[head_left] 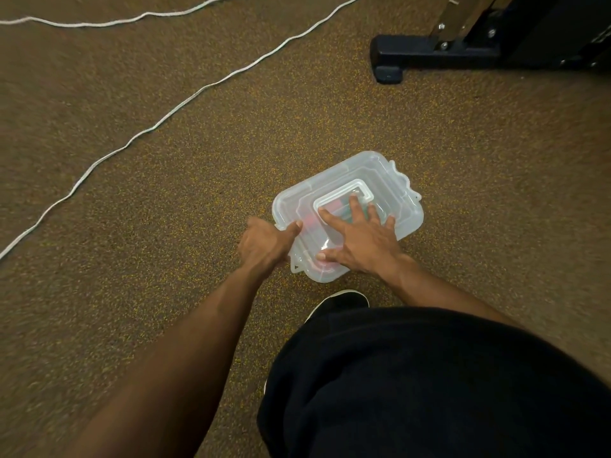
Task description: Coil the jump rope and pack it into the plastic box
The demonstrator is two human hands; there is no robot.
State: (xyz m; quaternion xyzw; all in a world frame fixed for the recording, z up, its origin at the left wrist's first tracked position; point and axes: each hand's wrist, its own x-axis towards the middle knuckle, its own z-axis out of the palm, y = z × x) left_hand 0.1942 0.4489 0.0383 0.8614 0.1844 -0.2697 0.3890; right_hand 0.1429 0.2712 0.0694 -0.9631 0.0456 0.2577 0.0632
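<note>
Box (390, 180): clear plastic, rectangular with rounded corners, lid on, side latches; sits on the floor (165, 193) just ahead of a black shoe (344, 300). Blurred red and green shapes show through the lid.
Rope (158, 122): thin, white, uncoiled; runs in long wavy lines across the floor, well apart from the box and both hands.
Left hand (264, 242): curled around the box's near-left corner, thumb on the lid edge.
Right hand (360, 236): flat and spread, fingers pressed on the lid top, grasping nothing.
Frame (463, 44): black metal base, upper right.
</note>
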